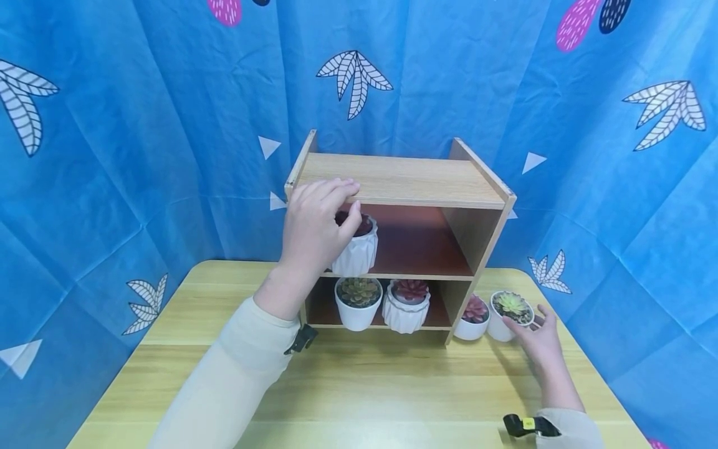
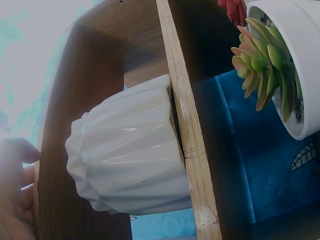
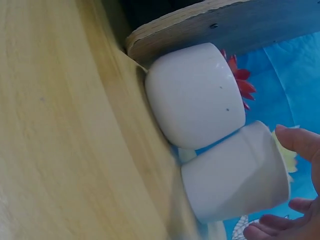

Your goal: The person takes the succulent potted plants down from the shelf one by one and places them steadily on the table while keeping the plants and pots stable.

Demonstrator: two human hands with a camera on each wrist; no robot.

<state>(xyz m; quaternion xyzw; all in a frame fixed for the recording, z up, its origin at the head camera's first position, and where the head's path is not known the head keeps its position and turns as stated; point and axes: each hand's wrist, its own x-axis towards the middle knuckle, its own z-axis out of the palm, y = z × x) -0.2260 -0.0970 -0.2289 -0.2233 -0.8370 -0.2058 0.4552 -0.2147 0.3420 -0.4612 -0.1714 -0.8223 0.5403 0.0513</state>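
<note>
My left hand (image 1: pixel 320 218) grips the front edge of the wooden shelf's top board (image 1: pixel 398 178), its thumb below the edge. Behind the thumb, a white ribbed pot (image 2: pixel 130 150) with a dark red succulent stands in the upper compartment, partly hidden in the head view. Low on the right, my right hand (image 1: pixel 541 340) holds a white pot (image 3: pixel 235 175) with a light green succulent (image 1: pixel 512 304), thumb at the rim and fingers on the far side. Beside it stands a rounded white pot (image 3: pixel 197 95) with a pinkish-red succulent (image 1: pixel 475 309), close to the shelf's side.
The lower compartment holds a smooth white pot (image 1: pixel 359 312) with a green succulent and a ribbed white pot (image 1: pixel 406 315) with a red one. Everything stands on a light wooden table (image 1: pixel 392 386). A blue patterned curtain (image 1: pixel 213 125) hangs behind and at both sides.
</note>
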